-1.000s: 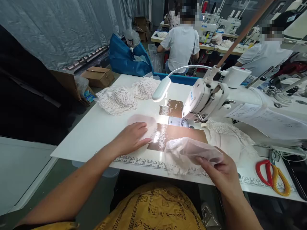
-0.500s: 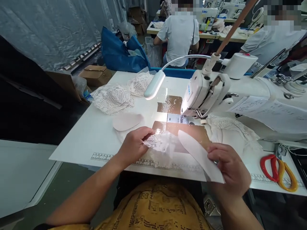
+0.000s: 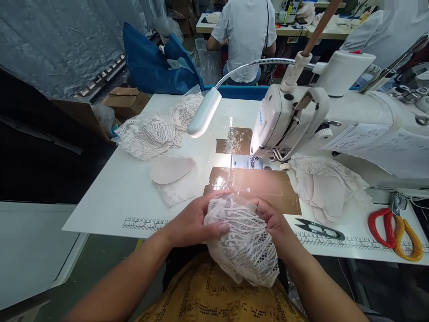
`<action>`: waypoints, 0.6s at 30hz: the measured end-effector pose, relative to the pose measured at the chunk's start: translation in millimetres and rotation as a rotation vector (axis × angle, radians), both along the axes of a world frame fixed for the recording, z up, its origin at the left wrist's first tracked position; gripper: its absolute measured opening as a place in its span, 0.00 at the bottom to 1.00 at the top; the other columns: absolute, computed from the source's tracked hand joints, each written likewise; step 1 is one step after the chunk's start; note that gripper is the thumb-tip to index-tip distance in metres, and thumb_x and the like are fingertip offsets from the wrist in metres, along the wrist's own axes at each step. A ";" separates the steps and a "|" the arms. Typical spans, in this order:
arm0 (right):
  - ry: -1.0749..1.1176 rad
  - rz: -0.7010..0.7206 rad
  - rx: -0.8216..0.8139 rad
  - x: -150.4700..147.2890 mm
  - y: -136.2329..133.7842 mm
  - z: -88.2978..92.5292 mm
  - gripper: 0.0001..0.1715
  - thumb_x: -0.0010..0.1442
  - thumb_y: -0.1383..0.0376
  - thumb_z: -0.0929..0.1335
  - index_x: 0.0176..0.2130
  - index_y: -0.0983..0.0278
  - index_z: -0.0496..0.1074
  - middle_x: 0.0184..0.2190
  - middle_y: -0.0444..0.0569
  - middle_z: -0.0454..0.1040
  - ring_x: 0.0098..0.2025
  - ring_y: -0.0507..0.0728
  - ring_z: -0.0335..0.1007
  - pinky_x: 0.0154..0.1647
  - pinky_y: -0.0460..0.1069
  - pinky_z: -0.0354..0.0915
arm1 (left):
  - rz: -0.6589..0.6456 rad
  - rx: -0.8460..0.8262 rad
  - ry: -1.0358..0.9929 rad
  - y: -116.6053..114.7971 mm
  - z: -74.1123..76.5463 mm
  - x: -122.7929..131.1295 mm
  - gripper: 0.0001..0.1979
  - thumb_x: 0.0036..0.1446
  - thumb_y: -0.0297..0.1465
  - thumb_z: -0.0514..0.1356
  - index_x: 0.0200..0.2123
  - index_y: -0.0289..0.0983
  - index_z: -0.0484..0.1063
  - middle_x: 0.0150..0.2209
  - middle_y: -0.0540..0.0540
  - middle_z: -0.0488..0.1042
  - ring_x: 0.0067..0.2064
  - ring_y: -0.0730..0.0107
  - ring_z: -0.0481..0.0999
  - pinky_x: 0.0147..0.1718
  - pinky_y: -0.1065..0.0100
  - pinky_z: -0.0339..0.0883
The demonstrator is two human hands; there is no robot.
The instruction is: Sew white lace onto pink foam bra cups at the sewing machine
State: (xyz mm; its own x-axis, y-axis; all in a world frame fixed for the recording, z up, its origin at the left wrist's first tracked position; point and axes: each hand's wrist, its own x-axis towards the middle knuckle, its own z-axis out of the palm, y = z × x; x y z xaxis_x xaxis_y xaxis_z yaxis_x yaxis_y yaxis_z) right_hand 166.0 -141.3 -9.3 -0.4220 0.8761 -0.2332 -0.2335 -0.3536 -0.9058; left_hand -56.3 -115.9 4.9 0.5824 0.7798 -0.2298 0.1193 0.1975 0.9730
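Note:
A white lace piece (image 3: 246,243) hangs over the table's front edge, held up between my two hands. My left hand (image 3: 201,223) is closed on its left side, thumb lying over the lace. On the other side my right hand (image 3: 275,223) grips its upper right edge, with the fingertips partly hidden behind the fabric. The pale pad seen earlier cannot be clearly made out; the lace may cover it. Just beyond my hands lies brown tape-covered card (image 3: 254,181) in front of the white sewing machine (image 3: 278,120).
Lace pieces (image 3: 147,136) lie at the back left, with pale pads (image 3: 174,172) nearer. More lace and pads (image 3: 325,188) rest under the machine arm. Thread snips (image 3: 320,229) and red-and-orange-handled scissors (image 3: 395,232) are on the right. A lamp (image 3: 204,112) overhangs the table.
Both hands have come together near the front edge, the right one moving left with the white pad. The lace is now spread out facing me. The snips have come into view.

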 end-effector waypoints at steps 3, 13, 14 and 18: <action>-0.101 -0.241 0.075 -0.6 0.8 0.5 0.30 0.50 0.60 0.75 0.51 0.56 0.67 0.27 0.41 0.71 0.27 0.52 0.66 0.29 0.46 0.65 | 0.014 -0.141 -0.112 -1.7 -6.1 0.2 0.17 0.55 0.35 0.63 0.47 0.34 0.71 0.35 0.46 0.75 0.36 0.66 0.75 0.37 0.67 0.70; -0.330 -0.083 0.411 11.6 6.9 -2.7 0.15 0.60 0.54 0.67 0.30 0.62 0.71 0.29 0.45 0.67 0.32 0.54 0.63 0.33 0.48 0.62 | 0.421 -0.328 -0.332 -6.5 -11.5 16.4 0.12 0.61 0.37 0.59 0.39 0.34 0.74 0.35 0.44 0.78 0.36 0.66 0.77 0.38 0.66 0.71; -0.378 -0.086 0.434 10.4 6.9 -1.1 0.13 0.58 0.57 0.69 0.28 0.62 0.70 0.27 0.44 0.66 0.31 0.53 0.62 0.32 0.48 0.62 | 0.472 -0.358 -0.353 -6.1 -11.3 19.3 0.14 0.62 0.38 0.57 0.42 0.34 0.74 0.38 0.43 0.78 0.39 0.64 0.77 0.40 0.64 0.71; -0.439 -0.281 0.481 5.1 8.3 4.2 0.14 0.58 0.61 0.69 0.23 0.62 0.66 0.22 0.41 0.62 0.26 0.51 0.59 0.28 0.46 0.59 | 0.482 -0.464 -0.489 -10.2 -12.5 26.3 0.30 0.63 0.50 0.47 0.56 0.34 0.65 0.47 0.38 0.75 0.49 0.55 0.75 0.45 0.58 0.71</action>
